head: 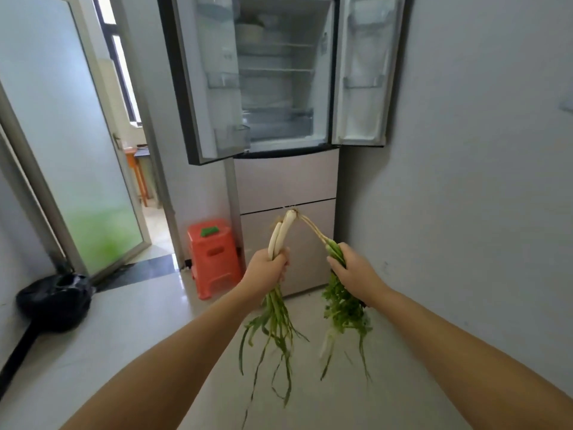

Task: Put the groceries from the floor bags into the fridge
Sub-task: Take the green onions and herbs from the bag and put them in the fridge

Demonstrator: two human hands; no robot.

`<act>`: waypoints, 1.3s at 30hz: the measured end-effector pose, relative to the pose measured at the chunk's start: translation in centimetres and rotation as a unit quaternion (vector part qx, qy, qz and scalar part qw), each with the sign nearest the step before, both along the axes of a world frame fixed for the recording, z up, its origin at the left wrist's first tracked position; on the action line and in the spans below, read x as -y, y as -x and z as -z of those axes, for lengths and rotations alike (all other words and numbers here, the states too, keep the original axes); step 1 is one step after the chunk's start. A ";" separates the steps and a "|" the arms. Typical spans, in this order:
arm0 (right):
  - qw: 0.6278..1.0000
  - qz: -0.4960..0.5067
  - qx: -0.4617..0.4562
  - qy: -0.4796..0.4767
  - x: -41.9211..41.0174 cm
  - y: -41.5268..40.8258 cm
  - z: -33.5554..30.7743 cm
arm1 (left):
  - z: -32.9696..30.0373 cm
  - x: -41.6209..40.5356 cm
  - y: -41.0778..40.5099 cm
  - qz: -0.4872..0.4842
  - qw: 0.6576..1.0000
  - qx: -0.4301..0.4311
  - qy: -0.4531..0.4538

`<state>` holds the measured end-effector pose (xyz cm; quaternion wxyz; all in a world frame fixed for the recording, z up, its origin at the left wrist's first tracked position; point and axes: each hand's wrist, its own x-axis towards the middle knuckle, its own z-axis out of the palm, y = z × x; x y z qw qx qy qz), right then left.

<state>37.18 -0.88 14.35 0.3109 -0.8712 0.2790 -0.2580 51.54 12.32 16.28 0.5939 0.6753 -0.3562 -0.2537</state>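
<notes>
The left hand [269, 265] gripped scallions [280, 235], the right hand [353, 273] gripped herbs [342, 308]; both bunches needed lifting root-first onto a shelf of the open fridge [279, 88].

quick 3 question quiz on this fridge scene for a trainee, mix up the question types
1. True or false: both upper doors of the fridge are shut.
2. What does the left hand grip? A) spring onions B) a bottle C) a carton
3. Fill in: the right hand holds a bunch of leafy ____.

Key
1. False: both stand open.
2. A, white ends pointing up.
3. Greens, roots pointing up towards the onions' ends.
</notes>
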 end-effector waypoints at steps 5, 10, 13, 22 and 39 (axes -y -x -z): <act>1.000 0.028 -0.007 0.012 11.8 -7.2 -3.0 | -2.9 13.0 -8.7 -0.004 1.000 0.013 0.005; 0.998 0.052 0.021 0.023 22.1 -12.9 -6.7 | -6.2 24.0 -15.1 0.010 1.000 0.020 0.018; 0.997 0.061 0.020 0.031 28.5 -16.4 -7.1 | -6.3 29.8 -18.3 0.028 1.000 0.009 0.009; 0.996 0.011 0.047 0.069 49.4 -29.2 -10.0 | -7.0 49.1 -30.3 -0.013 1.000 0.011 0.015; 0.970 -0.102 0.188 0.114 73.5 -56.4 -23.2 | -8.8 73.8 -51.5 -0.033 0.985 -0.151 0.075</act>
